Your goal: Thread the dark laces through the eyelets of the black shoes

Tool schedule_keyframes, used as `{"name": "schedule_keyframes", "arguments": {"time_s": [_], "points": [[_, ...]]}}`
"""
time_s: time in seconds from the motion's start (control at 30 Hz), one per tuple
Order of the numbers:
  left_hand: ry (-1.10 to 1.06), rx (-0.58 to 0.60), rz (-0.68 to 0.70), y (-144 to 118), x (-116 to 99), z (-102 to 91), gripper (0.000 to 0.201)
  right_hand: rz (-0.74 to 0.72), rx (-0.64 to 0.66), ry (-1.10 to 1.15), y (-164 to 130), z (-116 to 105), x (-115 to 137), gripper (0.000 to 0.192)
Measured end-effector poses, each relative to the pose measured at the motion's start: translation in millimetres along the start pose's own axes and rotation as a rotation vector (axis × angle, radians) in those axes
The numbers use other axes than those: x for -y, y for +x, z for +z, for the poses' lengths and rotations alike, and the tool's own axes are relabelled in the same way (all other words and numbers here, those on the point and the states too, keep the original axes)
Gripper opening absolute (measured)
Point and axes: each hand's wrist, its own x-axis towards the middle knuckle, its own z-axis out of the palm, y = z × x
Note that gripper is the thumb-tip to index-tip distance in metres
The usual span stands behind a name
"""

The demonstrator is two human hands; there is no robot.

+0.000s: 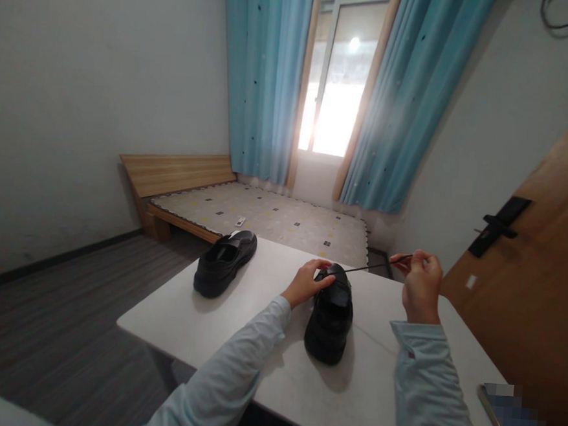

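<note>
The left hand (306, 283) is resting on the front of a black shoe (330, 317) that is standing toward the far edge of the white desk (388, 389), its fingers curled over the upper and pressing on it. The right hand (421, 284) is hovering above the desk's far right part, its fingers pinched narrow on the end of a thin black lace (368, 267) that is stretching taut from the shoe's front to that hand. A second black shoe (225, 262) is sitting near the far left corner of the desk, well apart from both hands. A low wooden bed (264, 215) is standing beyond the desk under blue curtains (264, 75).
</note>
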Motion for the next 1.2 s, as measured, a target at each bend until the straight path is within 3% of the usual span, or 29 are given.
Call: {"name": "schedule_keyframes", "arguments": {"time_s": [0.53,0.73,0.83,0.93,1.07,1.2], "points": [[0.0,0.016,-0.002,-1,-3,1.2,0.032,-0.135,-0.121,0.017,19,-44,41,0.017],[0.002,0.066,0.04,1,-7,-1.3,0.028,-0.182,-0.129,-0.105,21,-52,34,0.021],[-0.034,0.082,0.022,1,-10,-0.8,0.032,-0.234,-0.129,-0.197,18,-48,29,0.024],[-0.083,0.084,-0.012,1,-12,-0.7,0.03,-0.205,-0.06,-0.138,11,-37,30,0.024],[-0.192,0.008,-0.037,5,-18,-3.9,0.032,-0.168,0.09,-0.083,-4,-15,40,0.027],[-0.367,-0.044,-0.008,11,-30,-10.8,0.034,-0.161,0.273,-0.166,-22,10,44,0.024]]}}
